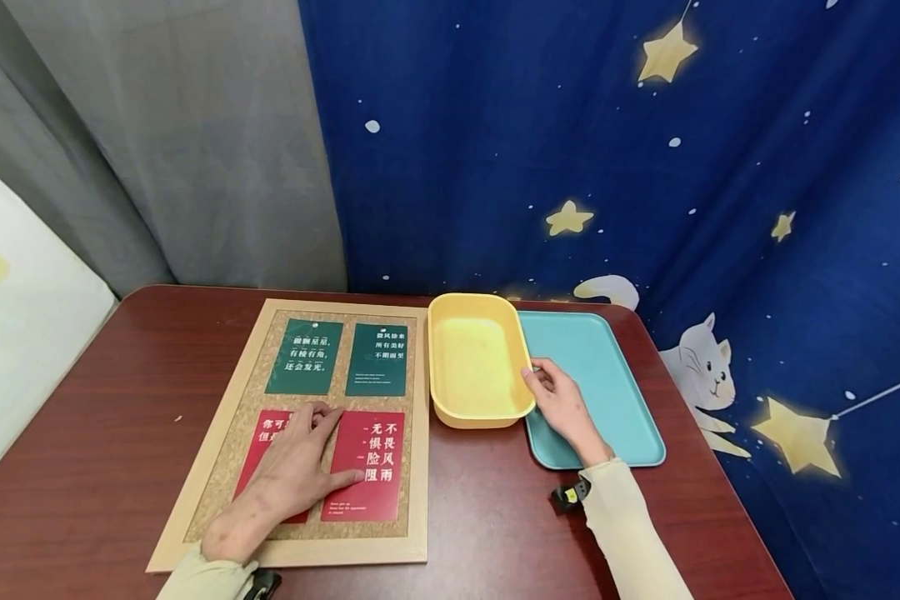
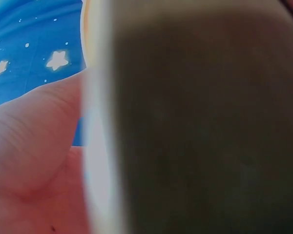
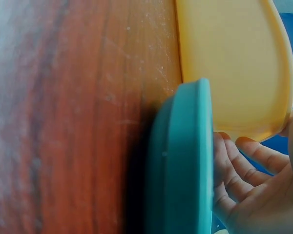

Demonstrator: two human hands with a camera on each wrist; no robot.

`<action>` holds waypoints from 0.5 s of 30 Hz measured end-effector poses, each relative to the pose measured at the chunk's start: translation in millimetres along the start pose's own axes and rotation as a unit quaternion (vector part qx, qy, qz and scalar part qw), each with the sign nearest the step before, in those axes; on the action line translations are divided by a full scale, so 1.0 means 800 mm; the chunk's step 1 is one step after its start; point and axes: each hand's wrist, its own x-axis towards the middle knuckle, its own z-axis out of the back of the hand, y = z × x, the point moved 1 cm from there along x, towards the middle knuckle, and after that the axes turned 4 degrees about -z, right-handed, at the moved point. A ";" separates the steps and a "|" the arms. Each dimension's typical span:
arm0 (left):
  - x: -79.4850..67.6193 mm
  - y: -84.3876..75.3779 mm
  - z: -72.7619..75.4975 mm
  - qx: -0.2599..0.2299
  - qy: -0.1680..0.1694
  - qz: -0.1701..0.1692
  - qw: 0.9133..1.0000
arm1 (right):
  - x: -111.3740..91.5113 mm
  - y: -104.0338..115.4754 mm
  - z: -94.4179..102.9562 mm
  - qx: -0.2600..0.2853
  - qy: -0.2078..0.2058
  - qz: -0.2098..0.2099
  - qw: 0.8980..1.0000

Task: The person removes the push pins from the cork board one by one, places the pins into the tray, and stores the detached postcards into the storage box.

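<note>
My left hand (image 1: 292, 467) lies over two red cards on a wood-framed cork board (image 1: 423, 533). Its fingers cover part of the left red card (image 1: 251, 454), and the thumb stretches across the right red card (image 1: 378, 492). Higher on the board are two dark green cards, the left one (image 1: 303, 358) and the right one (image 1: 377, 360). At the right side of a yellow plastic bin (image 1: 480, 358), my right hand (image 1: 566, 408) grips the rim, thumb at the edge and fingers against the outer wall (image 3: 234, 107). The bin holds nothing.
A teal tray (image 1: 607, 392) lies right of the bin, under the right hand. The brown table (image 1: 487, 517) ends at a blue star-print curtain (image 1: 435, 167) and a grey curtain (image 1: 195, 150). A blurred dark shape (image 2: 210, 122) fills most of the left wrist view.
</note>
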 end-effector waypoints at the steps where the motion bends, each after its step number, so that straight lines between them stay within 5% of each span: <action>1: 0.000 0.000 0.000 -0.003 0.000 0.001 1.000 | 0.000 0.000 0.000 0.001 0.000 -0.001 1.000; 15: 0.003 0.000 -0.001 -0.050 -0.020 0.003 0.999 | -0.001 0.001 0.000 -0.002 0.006 -0.003 1.000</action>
